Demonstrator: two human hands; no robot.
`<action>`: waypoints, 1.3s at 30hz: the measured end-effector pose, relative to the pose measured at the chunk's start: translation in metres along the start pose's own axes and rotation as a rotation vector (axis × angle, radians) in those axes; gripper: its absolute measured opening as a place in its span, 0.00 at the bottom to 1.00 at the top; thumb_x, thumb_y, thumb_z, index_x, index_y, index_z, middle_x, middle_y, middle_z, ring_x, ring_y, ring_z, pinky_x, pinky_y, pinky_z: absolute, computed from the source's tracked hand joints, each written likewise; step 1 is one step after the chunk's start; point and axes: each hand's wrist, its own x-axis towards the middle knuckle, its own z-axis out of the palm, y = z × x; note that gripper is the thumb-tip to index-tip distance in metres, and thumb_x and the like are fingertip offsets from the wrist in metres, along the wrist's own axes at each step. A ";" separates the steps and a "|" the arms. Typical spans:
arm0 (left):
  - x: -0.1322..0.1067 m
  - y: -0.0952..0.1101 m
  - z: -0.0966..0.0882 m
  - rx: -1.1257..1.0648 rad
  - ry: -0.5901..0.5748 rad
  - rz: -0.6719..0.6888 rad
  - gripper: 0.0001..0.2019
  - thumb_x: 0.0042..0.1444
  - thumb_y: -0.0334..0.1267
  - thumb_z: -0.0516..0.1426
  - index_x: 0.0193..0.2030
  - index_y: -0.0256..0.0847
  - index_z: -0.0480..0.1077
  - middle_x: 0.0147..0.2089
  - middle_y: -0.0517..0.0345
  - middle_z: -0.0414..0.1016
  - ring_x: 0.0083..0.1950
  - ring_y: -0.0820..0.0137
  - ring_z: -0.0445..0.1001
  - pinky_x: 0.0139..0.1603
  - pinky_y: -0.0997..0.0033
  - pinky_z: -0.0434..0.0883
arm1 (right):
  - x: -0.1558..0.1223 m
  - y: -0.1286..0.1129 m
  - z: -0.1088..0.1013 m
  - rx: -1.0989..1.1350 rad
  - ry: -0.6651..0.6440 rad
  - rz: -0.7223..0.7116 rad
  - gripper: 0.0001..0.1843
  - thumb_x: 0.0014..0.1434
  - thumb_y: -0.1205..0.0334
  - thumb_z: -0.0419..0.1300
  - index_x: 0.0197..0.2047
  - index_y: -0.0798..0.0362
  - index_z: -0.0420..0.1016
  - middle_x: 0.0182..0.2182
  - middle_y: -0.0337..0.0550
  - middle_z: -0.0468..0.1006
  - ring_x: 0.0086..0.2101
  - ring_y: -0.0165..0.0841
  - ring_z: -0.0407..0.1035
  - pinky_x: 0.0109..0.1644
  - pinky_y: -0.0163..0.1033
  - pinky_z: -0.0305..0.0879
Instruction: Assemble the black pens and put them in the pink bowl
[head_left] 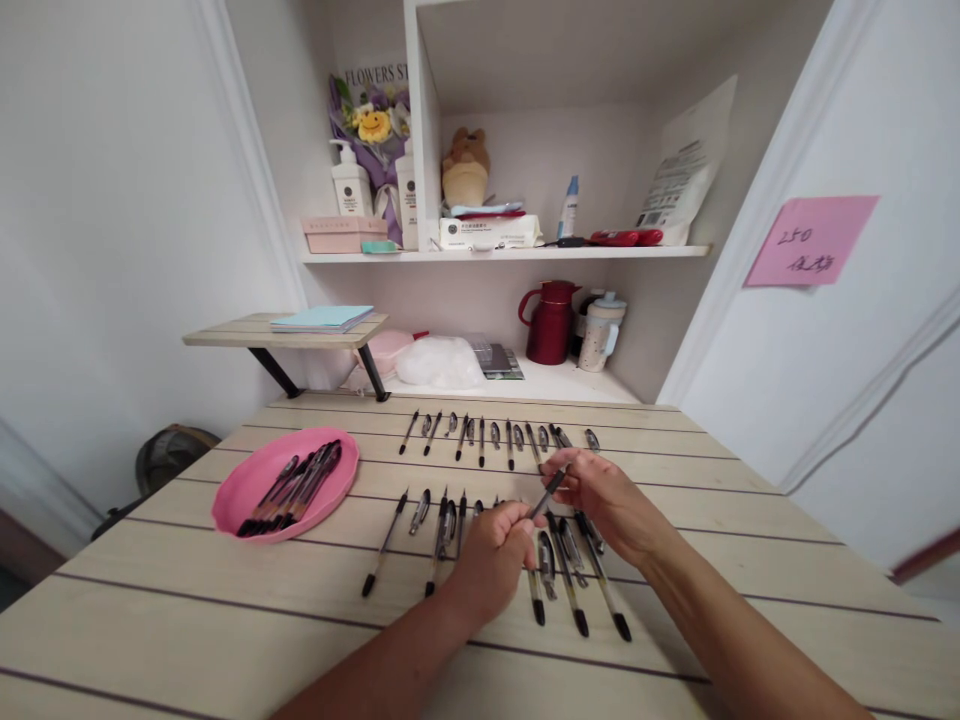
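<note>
My left hand (495,560) is closed round the lower part of a black-gripped pen (546,494), which slants up to the right. At its upper end, the curled fingers of my right hand (611,505) close on the pen; whether they also hold a cap is hidden. Below and around both hands lies a row of uncapped pens (385,545) with clear caps (420,512) between them. My forearms and hands cover part of this row. Farther back runs a second row of pens (481,443) and caps (495,435).
A pink tray (225,495) with several pens stands on the slatted table (300,620) at left. Behind it is a small raised stand (225,332) with papers. At the back are a plastic bag (439,362), a red jug (550,325) and a pale cup (600,335).
</note>
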 end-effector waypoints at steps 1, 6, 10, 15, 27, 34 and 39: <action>0.000 -0.001 0.000 0.001 0.000 0.003 0.14 0.55 0.40 0.47 0.41 0.37 0.70 0.21 0.63 0.63 0.25 0.74 0.60 0.31 0.75 0.58 | 0.000 0.000 0.000 0.022 -0.022 -0.001 0.15 0.47 0.49 0.62 0.34 0.51 0.75 0.35 0.43 0.76 0.34 0.33 0.67 0.37 0.38 0.64; 0.001 -0.004 0.000 0.001 0.001 0.014 0.14 0.56 0.41 0.47 0.40 0.37 0.70 0.22 0.62 0.63 0.26 0.74 0.60 0.32 0.75 0.58 | 0.001 0.003 -0.002 -0.005 0.042 -0.025 0.09 0.44 0.57 0.67 0.27 0.51 0.75 0.31 0.40 0.75 0.30 0.29 0.65 0.36 0.35 0.62; 0.000 -0.002 0.000 0.006 0.003 0.006 0.14 0.56 0.40 0.47 0.41 0.37 0.70 0.22 0.63 0.64 0.25 0.75 0.60 0.31 0.75 0.58 | 0.000 0.001 -0.002 0.047 -0.036 -0.006 0.13 0.50 0.51 0.61 0.34 0.51 0.76 0.35 0.43 0.75 0.33 0.31 0.66 0.37 0.37 0.63; 0.000 0.002 0.000 0.037 0.010 -0.017 0.14 0.55 0.39 0.47 0.39 0.36 0.70 0.21 0.63 0.64 0.25 0.74 0.60 0.32 0.75 0.59 | 0.003 0.004 -0.005 0.003 0.015 -0.007 0.11 0.43 0.57 0.67 0.30 0.52 0.76 0.30 0.40 0.75 0.27 0.28 0.65 0.35 0.36 0.62; 0.000 0.005 -0.001 0.036 0.045 -0.043 0.15 0.54 0.39 0.47 0.40 0.36 0.70 0.20 0.64 0.63 0.24 0.75 0.60 0.30 0.76 0.58 | 0.038 -0.006 -0.039 -0.596 0.216 -0.084 0.21 0.54 0.45 0.51 0.39 0.53 0.72 0.35 0.47 0.77 0.32 0.35 0.70 0.34 0.39 0.64; 0.002 0.005 -0.004 0.039 0.079 -0.039 0.15 0.54 0.40 0.47 0.39 0.35 0.71 0.19 0.64 0.62 0.23 0.75 0.58 0.29 0.76 0.57 | 0.105 -0.001 -0.092 -1.053 0.610 0.052 0.10 0.37 0.58 0.63 0.18 0.53 0.67 0.30 0.59 0.76 0.44 0.55 0.66 0.41 0.50 0.59; 0.004 -0.001 -0.007 0.006 0.076 -0.032 0.15 0.54 0.40 0.47 0.38 0.35 0.70 0.20 0.63 0.63 0.24 0.75 0.59 0.29 0.75 0.57 | 0.107 0.006 -0.096 -1.018 0.596 0.083 0.12 0.36 0.64 0.62 0.12 0.51 0.60 0.24 0.56 0.75 0.43 0.53 0.67 0.39 0.47 0.61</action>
